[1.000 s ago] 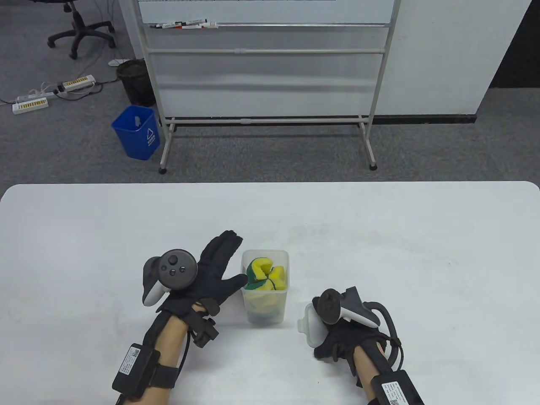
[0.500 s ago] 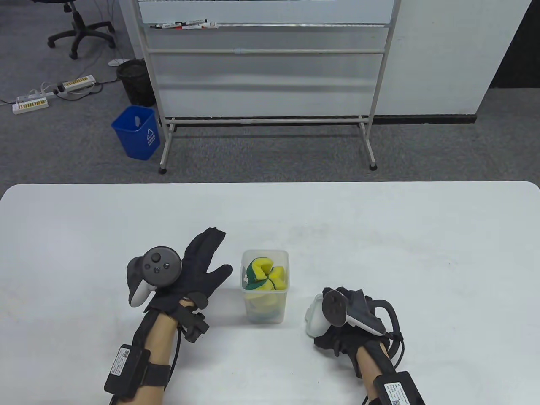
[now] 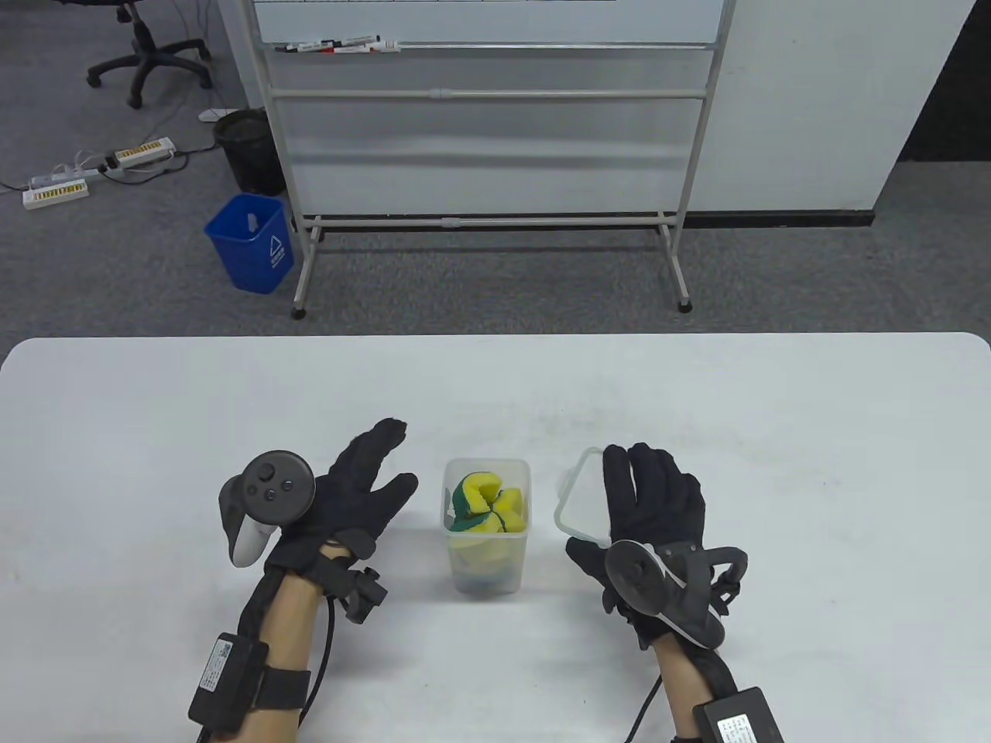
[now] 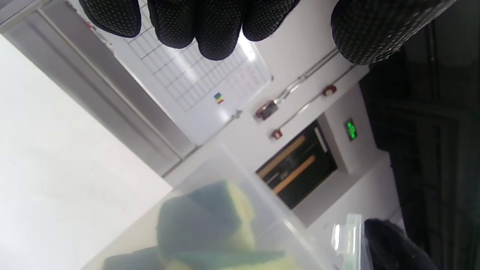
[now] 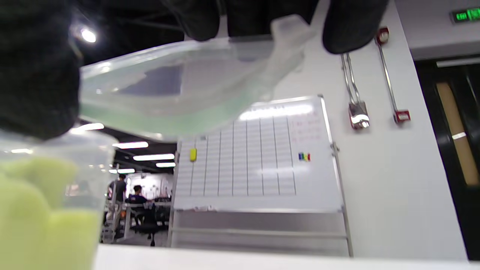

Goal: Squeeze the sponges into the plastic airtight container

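Note:
A clear plastic container stands in the middle of the table, stuffed with yellow and green sponges. It also shows in the left wrist view and the right wrist view. My right hand holds the clear lid just right of the container, lifted above the table. The lid shows close up in the right wrist view, gripped between my fingers and thumb. My left hand hangs open and empty just left of the container, fingers spread.
The white table stretches around the container. Behind the table stand a whiteboard frame, a blue bin and a black bin on the floor.
My right hand has picked the lid up from the table near its front and carried it forward to beside the container's rim. My left hand has drawn away from the container to the left.

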`<state>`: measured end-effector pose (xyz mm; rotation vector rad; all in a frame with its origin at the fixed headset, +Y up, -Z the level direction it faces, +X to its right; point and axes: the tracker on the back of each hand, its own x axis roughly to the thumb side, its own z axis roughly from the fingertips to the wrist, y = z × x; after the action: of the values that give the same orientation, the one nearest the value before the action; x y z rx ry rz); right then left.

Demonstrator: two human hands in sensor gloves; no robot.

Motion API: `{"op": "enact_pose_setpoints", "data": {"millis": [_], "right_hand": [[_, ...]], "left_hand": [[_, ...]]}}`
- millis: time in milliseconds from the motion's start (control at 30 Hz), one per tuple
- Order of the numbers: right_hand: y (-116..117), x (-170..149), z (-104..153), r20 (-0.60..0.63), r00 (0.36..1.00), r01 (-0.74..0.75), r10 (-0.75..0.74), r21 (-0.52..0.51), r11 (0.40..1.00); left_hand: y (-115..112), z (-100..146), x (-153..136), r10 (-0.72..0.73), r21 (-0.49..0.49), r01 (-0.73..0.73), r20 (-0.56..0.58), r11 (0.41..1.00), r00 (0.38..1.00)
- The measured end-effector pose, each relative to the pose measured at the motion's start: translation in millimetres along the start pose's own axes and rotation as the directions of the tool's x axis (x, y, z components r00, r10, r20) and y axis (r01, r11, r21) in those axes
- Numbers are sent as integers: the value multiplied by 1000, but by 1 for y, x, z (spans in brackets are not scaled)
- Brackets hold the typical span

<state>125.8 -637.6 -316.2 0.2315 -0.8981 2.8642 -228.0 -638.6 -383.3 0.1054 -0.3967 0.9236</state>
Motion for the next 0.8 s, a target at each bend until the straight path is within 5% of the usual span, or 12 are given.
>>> {"op": "enact_pose_setpoints", "data": {"millis": [400,600,800], "right_hand": [[-59,65,-19,172,985,56,-24,-180,982],[-72,94,-28,292,954,124,-68,-178,976],[-68,110,-31,342,939,116,-47,-184,976]], "left_hand": [[-5,2,45,131,-80,-118,179,990,975],[-10,3,56,357,-157,-326,252,932,899],[-8,1,52,427,-150,-401,239,904,872]]}}
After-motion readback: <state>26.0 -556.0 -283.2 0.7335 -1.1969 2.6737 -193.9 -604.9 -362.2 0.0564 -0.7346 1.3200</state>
